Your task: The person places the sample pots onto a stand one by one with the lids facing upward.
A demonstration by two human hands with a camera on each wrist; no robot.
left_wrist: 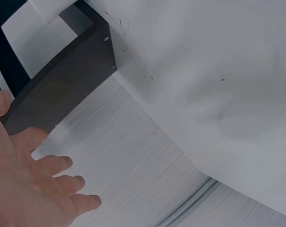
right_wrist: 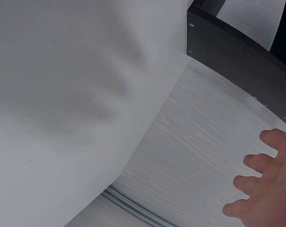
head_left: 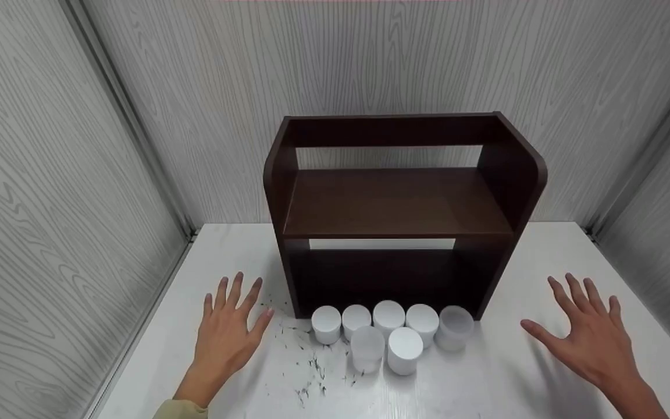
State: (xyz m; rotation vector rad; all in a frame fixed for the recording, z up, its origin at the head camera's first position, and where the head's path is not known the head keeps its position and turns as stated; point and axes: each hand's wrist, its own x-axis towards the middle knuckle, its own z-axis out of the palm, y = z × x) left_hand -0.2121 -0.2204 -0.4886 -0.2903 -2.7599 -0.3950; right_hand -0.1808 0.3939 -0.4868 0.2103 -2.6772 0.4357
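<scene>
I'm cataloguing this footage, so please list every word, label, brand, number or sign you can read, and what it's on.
There are none: no readable text shows in any view.
White containers: no lettering visible.
Dark brown shelf: no lettering visible.
White table: only scattered dark marks, which form no readable characters.

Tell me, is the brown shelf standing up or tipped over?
The brown shelf is standing upright: its side panels rise from the white table, with its middle board across between them.
</scene>
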